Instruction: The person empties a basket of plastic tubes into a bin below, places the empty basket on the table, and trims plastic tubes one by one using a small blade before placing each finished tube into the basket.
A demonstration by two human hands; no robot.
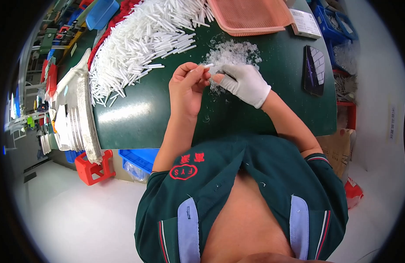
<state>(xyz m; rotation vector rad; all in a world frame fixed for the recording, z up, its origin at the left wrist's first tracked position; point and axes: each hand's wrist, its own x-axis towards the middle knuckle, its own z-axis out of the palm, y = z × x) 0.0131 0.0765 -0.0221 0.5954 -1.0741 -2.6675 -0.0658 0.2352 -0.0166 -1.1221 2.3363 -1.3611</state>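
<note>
For a clean, steady hold, the short white plastic tube [209, 65] is probably best gripped close behind its exposed tip, so that it cannot tilt or roll while the two hands meet. Leaving that tip clear of the bare fingers, and bringing the gloved fingers to it lightly and squarely, should guard both the thin plastic and the skin. The tube is raised above the green table [154, 98], about midway between the left and right edges, at the near fringe of a heap of curly translucent shavings [237, 50]. The bare left hand [188, 90] pinches it between thumb and forefinger, the other fingers curled in loosely, with the tip pointing right toward the glove. The right hand [249, 85], in a white glove, has its fingers bent and drawn together beside that tip, a bare patch of thumb showing; something dark sits at its fingertips, but whether it grips a small tool I cannot tell, nor whether it touches the tube. A large pile of white tubes [136, 44] spreads across the table's far left corner, a pink mesh basket [255, 31] sits at the far edge, and a dark phone [314, 70] lies near the right edge.
</note>
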